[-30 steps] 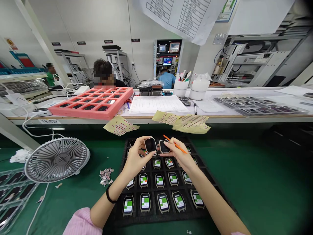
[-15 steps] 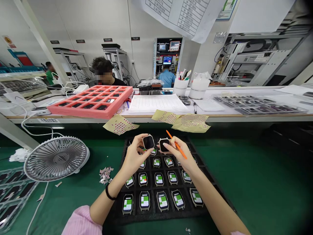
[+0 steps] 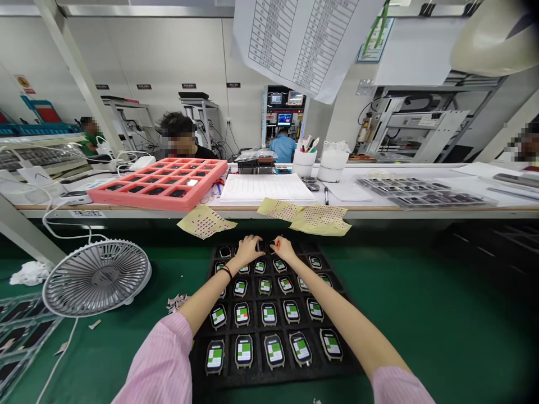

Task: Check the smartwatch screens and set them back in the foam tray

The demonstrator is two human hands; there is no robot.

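Big change in the last half second: both hands drop from up near the camera down to the top row of the black watch tray [image 3: 210,381]. Earlier, the two black watches were lifted and tilted up, face on, with the orange stylus sticking out of the right hand. Now the left hand [image 3: 249,249] and right hand [image 3: 284,248] sit close together just above the tray, and the pink sleeves [image 3: 162,359] show a lot more as the arms reach forward.

Grip-wise, the fingers on both hands are curled over a dark watch each, the left watch [image 3: 261,246] and the right watch [image 3: 273,244], which are mostly covered. I can't tell if they're still pinched or being let go. Only a tiny bit of the orange stylus [image 3: 278,244] peeks out by the right hand.

The watches are right at the tray's far end, over the top row, with rows of watches showing green screens [image 3: 269,314] below them. The view also tilts a bit, so the bench and the fan [image 3: 96,279] sit lower in the shot.
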